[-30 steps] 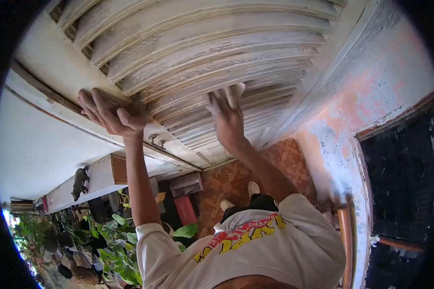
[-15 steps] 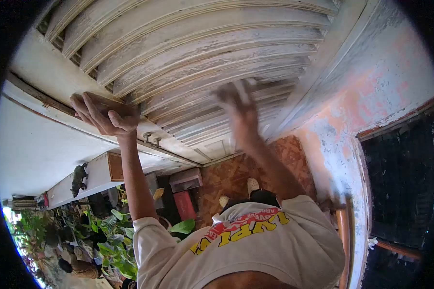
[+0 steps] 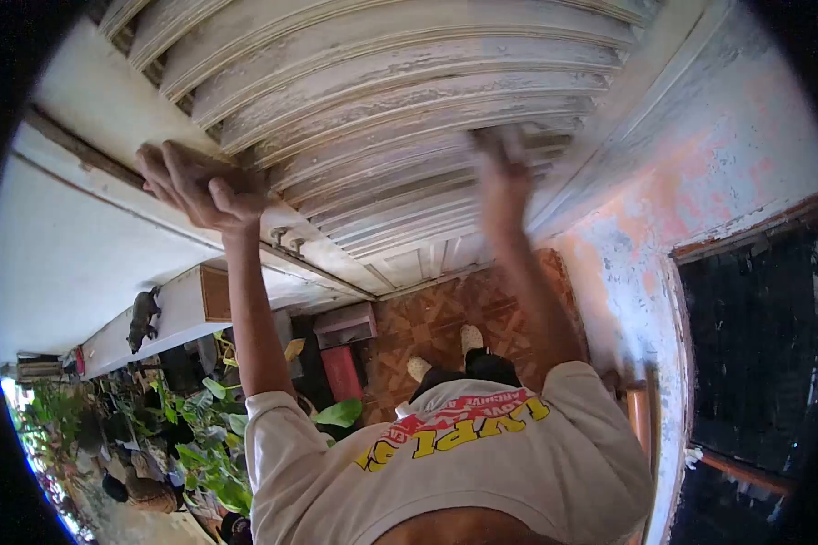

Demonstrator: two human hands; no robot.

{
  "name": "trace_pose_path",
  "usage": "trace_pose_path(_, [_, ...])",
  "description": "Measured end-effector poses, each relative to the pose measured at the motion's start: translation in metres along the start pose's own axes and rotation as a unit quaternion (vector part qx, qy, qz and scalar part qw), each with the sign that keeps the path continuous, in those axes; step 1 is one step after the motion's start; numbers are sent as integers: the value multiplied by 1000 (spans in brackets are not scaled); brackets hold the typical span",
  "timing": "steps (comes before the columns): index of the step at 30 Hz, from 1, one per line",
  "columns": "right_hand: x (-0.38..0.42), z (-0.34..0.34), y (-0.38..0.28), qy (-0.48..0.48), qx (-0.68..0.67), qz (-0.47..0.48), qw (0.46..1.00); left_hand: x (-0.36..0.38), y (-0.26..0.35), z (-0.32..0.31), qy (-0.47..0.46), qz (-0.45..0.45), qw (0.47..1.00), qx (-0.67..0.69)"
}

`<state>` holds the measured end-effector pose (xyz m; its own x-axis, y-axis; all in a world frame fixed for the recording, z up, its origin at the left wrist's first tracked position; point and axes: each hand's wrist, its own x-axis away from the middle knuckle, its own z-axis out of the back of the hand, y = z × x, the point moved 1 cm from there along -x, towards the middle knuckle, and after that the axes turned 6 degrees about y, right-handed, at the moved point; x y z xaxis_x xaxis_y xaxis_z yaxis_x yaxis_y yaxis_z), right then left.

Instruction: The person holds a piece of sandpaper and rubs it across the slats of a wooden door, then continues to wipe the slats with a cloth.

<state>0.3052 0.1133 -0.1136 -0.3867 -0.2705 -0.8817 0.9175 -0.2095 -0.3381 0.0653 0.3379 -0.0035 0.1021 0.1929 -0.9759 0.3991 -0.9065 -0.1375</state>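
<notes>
A white louvred door (image 3: pixel 409 82) with worn, dusty slats fills the upper middle. My left hand (image 3: pixel 200 189) rests at the door's left edge, its fingers apart and its palm turned upward, with nothing seen in it. Farther right, my right hand (image 3: pixel 504 173) is raised against the lower slats and smeared by motion. Its fingers and anything they hold are too blurred to make out. Below my left hand, small metal knobs (image 3: pixel 286 241) stick out from the door's edge.
A peeling wall (image 3: pixel 627 263) stands at the right beside a dark window (image 3: pixel 754 354). At the left are a white ledge with a dark animal figurine (image 3: pixel 144 320), green plants (image 3: pixel 200 436) and a red box (image 3: pixel 341 372). Below lies a patterned floor (image 3: pixel 427 318).
My right hand has moved right along the slats. My left hand stays at the door's edge, slightly higher in view.
</notes>
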Motion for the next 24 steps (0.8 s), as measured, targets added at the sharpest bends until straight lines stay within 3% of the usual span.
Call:
trace_pose_path(1, [-8, 15, 27, -12, -10, -21, 1000, 2, 3, 1, -15, 15, 1000, -1])
trace_pose_path(2, [-16, 34, 39, -29, -56, -119, 991, 5, 5, 2, -29, 30, 999, 3])
trace_pose_path(3, [-10, 30, 45, -3, -34, -152, 988, 12, 6, 12, -67, 41, 997, -2])
trace_pose_path(4, [-2, 26, 57, 28, -8, -184, 983, 18, 15, 18, -36, 71, 996, 29])
trace_pose_path(7, [17, -11, 0, 35, 40, -112, 992, 81, 41, 57, -88, 51, 994, -45])
trace_pose_path(8, [23, -22, -23, 31, 56, -65, 996, 63, 90, 51, -65, 63, 995, -43])
trace_pose_path(9, [24, -20, -42, -18, 19, -30, 999, 95, 103, 65, -118, 197, 973, 22])
trace_pose_path(11, [15, -12, -34, -57, -14, 10, 998, 132, 156, 77, -166, 312, 930, 102])
trace_pose_path(13, [11, -1, 14, -7, 2, -40, 999, 170, 195, 107, -285, 397, 864, 122])
trace_pose_path(14, [-21, 33, 29, -231, 58, -287, 928, 184, 212, 121, -324, 414, 841, 126])
trace_pose_path(15, [-7, 32, 93, -40, 15, -124, 991, 196, 227, 139, -364, 432, 815, 127])
trace_pose_path(16, [-12, 54, 95, -46, 78, -42, 995, 204, 241, 156, -384, 459, 792, 123])
trace_pose_path(18, [-8, 39, 62, 67, 109, -47, 991, 230, 255, 190, -399, 484, 769, 120])
trace_pose_path(19, [6, 26, 55, 0, 100, -127, 987, 250, 263, 214, -430, 520, 732, 99])
trace_pose_path(20, [2, 18, 32, -78, -108, -317, 939, 269, 268, 219, -453, 552, 695, 82])
trace_pose_path(21, [15, 1, 17, -33, 5, -90, 995, 280, 271, 217, -450, 551, 697, 84])
trace_pose_path(22, [21, -11, -1, -109, -51, -92, 988, 287, 273, 224, -453, 561, 688, 84])
trace_pose_path(23, [12, -5, -7, -81, 3, 84, 993, 290, 276, 227, -454, 571, 678, 84])
trace_pose_path(24, [10, -2, 3, -82, 1, 83, 993, 288, 274, 221, -455, 571, 678, 82])
